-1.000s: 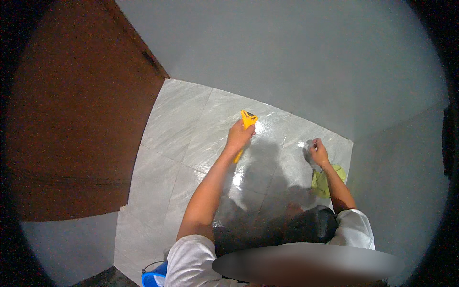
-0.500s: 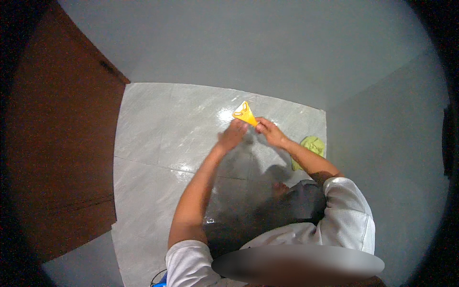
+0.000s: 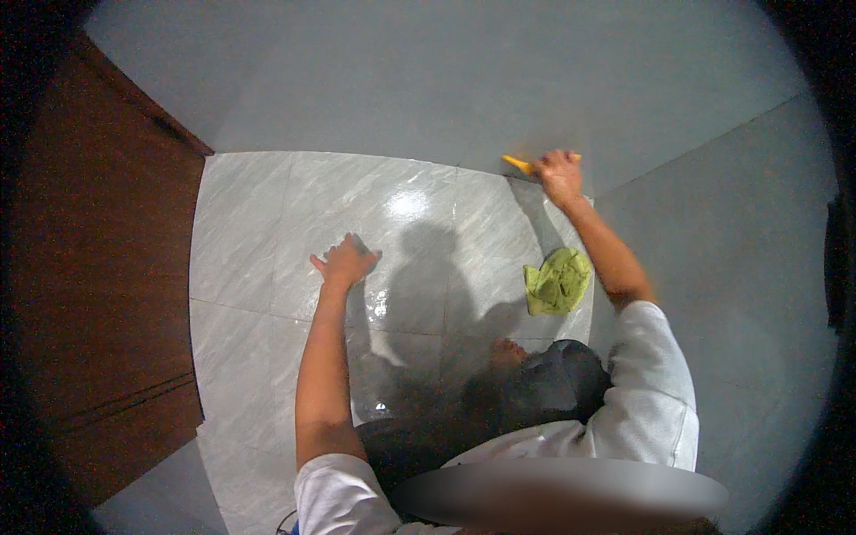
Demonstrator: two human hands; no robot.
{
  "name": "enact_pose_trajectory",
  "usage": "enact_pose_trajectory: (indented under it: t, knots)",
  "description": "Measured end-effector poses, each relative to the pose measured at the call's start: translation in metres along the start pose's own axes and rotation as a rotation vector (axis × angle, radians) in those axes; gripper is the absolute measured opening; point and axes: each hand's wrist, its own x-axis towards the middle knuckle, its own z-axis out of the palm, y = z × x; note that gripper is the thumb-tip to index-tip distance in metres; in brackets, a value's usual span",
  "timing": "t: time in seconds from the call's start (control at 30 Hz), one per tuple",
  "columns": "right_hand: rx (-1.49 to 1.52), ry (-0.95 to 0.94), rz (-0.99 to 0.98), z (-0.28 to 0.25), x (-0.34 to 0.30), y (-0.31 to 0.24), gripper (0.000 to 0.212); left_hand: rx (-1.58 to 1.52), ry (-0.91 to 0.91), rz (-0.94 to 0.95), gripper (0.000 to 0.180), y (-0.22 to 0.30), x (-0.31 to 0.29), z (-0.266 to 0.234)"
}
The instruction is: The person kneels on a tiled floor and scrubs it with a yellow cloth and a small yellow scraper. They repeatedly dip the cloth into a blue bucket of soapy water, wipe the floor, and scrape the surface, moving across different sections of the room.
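My right hand (image 3: 561, 176) is closed around a yellow hand tool (image 3: 520, 164), at the foot of the far wall near the corner. The tool is seen nearly edge-on; its tapered end sticks out left of my fingers, and a bit of yellow shows on their other side. Most of it is hidden by my hand. Fingers spread, my left hand (image 3: 345, 263) is held over the wet, shiny grey tile floor (image 3: 259, 232), holding nothing; whether it rests there I cannot tell. A crumpled yellow-green cloth (image 3: 560, 282) lies on the floor nearer me, below my right hand.
A grey far wall (image 3: 401, 80) meets another grey wall (image 3: 713, 259) at the right corner. Brown wood panelling (image 3: 107, 267) borders the floor on the left. My bent leg (image 3: 571, 379) and bare foot (image 3: 510, 352) are on the near right. Something blue shows at the lower left edge.
My hands have parted. The right one carried the yellow tool right and away to the wall's foot; the left moved left and nearer, its fingers now spread. The cloth is more fully visible.
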Motion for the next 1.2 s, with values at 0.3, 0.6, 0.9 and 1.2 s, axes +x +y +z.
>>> enact_pose_trajectory:
  t: [0.3, 0.6, 0.9, 1.2]
  knots:
    - [-0.001, 0.277, 0.307, -0.049, -0.040, 0.034, 0.014, 0.701, 0.004, 0.137, 0.085, -0.037, -0.009, 0.065]
    - [0.126, 0.161, 0.234, -0.043, -0.015, -0.008, 0.010, 0.720, 0.028, 0.241, 0.037, -0.027, -0.011, 0.077]
    - [0.075, 0.006, -0.027, 0.013, 0.015, -0.046, 0.016, 0.808, 0.067, 0.221, 0.043, -0.030, -0.015, 0.080]
    - [-0.070, -0.188, -0.033, 0.005, -0.019, -0.011, 0.020, 0.827, 0.087, 0.213, 0.055, -0.029, -0.012, 0.087]
